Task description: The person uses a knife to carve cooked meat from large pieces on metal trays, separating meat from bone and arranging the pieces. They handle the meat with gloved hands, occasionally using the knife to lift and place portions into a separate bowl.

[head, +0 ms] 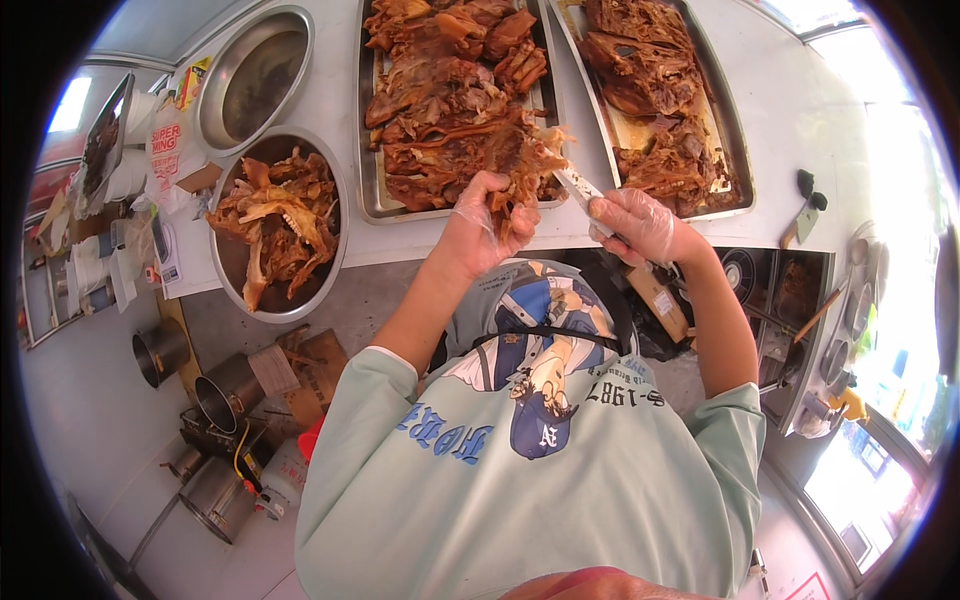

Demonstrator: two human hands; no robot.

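My left hand [491,221], in a clear plastic glove, grips a ragged piece of cooked meat [521,161] over the near edge of the middle metal tray [397,217]. A knife [576,186] is held in my gloved right hand [637,225], its blade pointing up and left, with the tip at the piece. Whether the tip is inside the meat cannot be told. Behind my left hand, browned cooked meat [442,90] fills much of the middle tray. More cooked meat [645,67] lies in the right metal tray [739,211].
On the left stand a steel bowl [339,247] of bones with teeth [289,217] and a second steel bowl [300,37] holding dark liquid. A cleaver [806,217] lies at the white table's [795,142] right end. Metal pots [225,397] stand on the floor.
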